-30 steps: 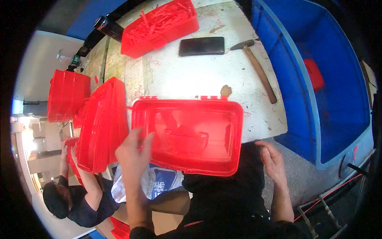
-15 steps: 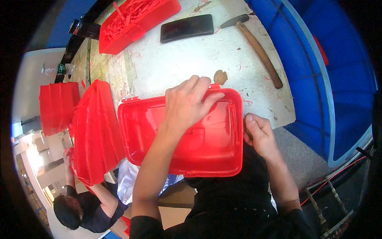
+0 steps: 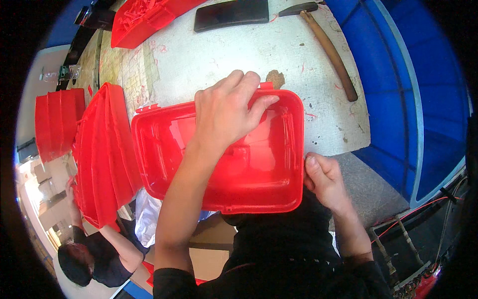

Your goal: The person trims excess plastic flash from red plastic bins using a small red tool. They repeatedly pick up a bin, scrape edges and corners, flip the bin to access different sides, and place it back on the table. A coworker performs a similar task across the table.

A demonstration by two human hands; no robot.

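The hammer point(image 3: 326, 46) with a wooden handle lies on the worktop point(image 3: 224, 52). To the left of the hammer is a flat black object point(image 3: 231, 15), and farther left a red box point(image 3: 134, 36) of red strips. Right of the hammer stands a large blue bin point(image 3: 371, 65).

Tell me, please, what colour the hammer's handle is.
The handle is brown, best seen in the head view.
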